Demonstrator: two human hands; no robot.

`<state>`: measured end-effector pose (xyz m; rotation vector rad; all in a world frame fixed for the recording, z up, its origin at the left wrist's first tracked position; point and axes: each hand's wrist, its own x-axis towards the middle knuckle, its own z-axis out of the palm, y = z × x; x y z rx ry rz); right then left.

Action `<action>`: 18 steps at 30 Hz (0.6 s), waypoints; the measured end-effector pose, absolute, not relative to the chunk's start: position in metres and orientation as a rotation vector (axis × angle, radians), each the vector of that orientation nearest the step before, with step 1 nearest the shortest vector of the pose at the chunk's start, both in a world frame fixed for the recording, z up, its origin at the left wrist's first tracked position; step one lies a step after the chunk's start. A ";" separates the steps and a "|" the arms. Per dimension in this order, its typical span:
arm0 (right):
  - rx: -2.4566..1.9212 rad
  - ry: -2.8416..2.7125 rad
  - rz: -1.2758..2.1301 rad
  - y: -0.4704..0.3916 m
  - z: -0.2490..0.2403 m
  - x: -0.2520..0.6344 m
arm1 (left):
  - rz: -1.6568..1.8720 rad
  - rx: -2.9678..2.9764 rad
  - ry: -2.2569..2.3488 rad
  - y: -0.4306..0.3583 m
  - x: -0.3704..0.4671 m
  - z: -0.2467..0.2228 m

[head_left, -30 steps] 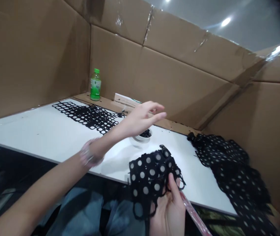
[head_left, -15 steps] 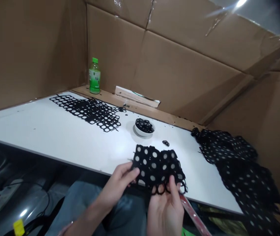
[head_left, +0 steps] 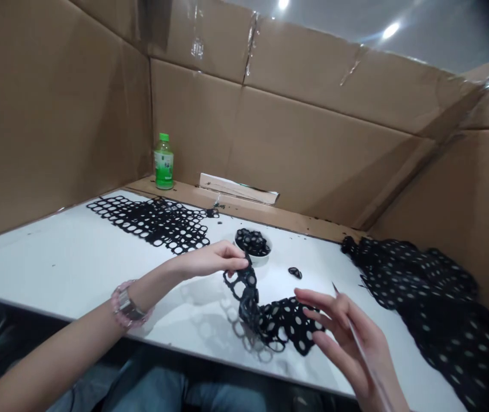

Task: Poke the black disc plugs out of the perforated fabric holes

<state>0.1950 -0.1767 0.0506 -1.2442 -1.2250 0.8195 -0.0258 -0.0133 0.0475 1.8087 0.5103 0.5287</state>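
Observation:
My left hand (head_left: 225,257) is closed in a pinch on one end of a black piece of fabric with round holes (head_left: 248,306). The piece hangs twisted from my fingertips, its spotted part (head_left: 289,323) low over the white table. At its right end is my right hand (head_left: 351,337), thumb and fingers spread apart; whether they touch the fabric I cannot tell. A thin pointed tool (head_left: 362,349) is tucked between the fingers of that hand, tip up. Behind the fabric stands a white bowl (head_left: 261,259) filled with black cut pieces.
A black netted sheet (head_left: 150,223) lies flat at the table's (head_left: 76,274) back left. Dark dotted fabric (head_left: 437,297) is heaped on the right. One small black piece (head_left: 294,273) lies right of the bowl. A green bottle (head_left: 164,163) stands by the cardboard wall (head_left: 304,154).
My left hand has moved up and forward, lifting one end of the fabric, which was spread between both hands. My right hand has moved right and its fingers have opened. The view has tilted upward.

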 end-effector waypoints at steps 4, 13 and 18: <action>-1.010 -1.347 0.701 -0.136 0.081 0.204 | 0.534 1.800 0.463 0.000 -0.008 0.049; -0.983 -1.668 1.220 -0.037 0.042 0.177 | 0.541 1.585 0.312 0.013 -0.016 0.043; -0.950 -1.496 1.344 -0.040 0.040 0.175 | 0.545 1.653 0.368 0.012 -0.024 0.041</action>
